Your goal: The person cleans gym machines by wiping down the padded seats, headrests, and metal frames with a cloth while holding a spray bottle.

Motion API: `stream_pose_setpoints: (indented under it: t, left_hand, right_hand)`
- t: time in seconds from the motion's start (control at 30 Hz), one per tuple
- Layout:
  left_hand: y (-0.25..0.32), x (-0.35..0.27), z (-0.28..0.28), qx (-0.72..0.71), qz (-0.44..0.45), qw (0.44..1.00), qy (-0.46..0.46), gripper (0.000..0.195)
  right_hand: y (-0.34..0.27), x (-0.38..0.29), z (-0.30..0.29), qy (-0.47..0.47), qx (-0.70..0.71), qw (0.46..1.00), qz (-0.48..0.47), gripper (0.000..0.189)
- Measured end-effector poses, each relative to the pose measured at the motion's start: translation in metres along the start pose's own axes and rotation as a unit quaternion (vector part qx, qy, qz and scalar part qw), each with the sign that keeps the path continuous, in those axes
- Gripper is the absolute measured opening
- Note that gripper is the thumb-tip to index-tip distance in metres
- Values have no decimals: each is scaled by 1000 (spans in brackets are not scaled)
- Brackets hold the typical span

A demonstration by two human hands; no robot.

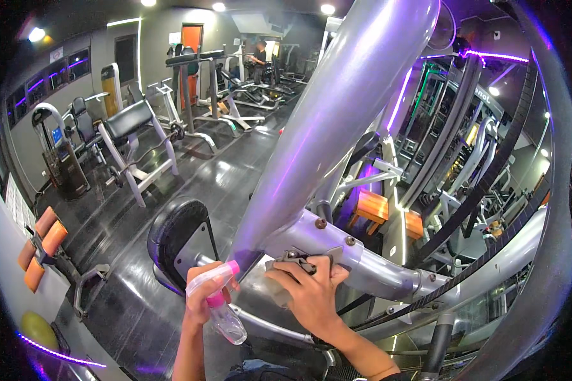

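Note:
My left hand [203, 293] grips a clear spray bottle [228, 324] with a pink collar and nozzle, its nozzle pointing up and to the right. Beside it, my right hand [310, 290] holds a crumpled grey cloth [283, 288] against the silver tubular frame [333, 238] of an exercise machine, just under its bolts. A thick silver tube [333, 105] of the same machine rises from there towards the top of the view. The cloth is partly hidden by my fingers.
A black padded cushion [178, 238] stands left of my hands. A black belt [495, 157] crosses at the right. Further off are a preacher curl bench [131, 116], wooden boxes [372, 205] and a person [259, 59] among gym machines.

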State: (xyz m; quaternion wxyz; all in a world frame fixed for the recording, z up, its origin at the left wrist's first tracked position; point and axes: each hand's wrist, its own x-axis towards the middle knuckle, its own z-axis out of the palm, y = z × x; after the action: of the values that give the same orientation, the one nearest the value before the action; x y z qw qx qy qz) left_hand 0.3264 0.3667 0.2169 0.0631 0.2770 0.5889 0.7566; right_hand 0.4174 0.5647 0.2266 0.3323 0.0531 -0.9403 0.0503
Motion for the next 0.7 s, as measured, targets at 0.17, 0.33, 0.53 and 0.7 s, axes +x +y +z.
stream_pose_setpoints:
  t: [0.17, 0.33, 0.53, 0.7]
  left_hand:
    - [-7, 2, 4, 1, -15, 1000, -9, 50]
    - [-7, 8, 9, 22, -33, 999, -28, 49]
    - [-1, 22, 20, 32, -9, 997, -76, 49]
    - [3, 34, 22, 30, 5, 992, -120, 49]
  right_hand:
    - [23, -32, -7, 64, -21, 998, 3, 33]
    - [37, -31, -18, 167, 6, 986, -9, 28]
    - [48, -9, -41, 208, 33, 977, 30, 24]
    - [45, 3, -42, 222, 58, 972, 55, 23]
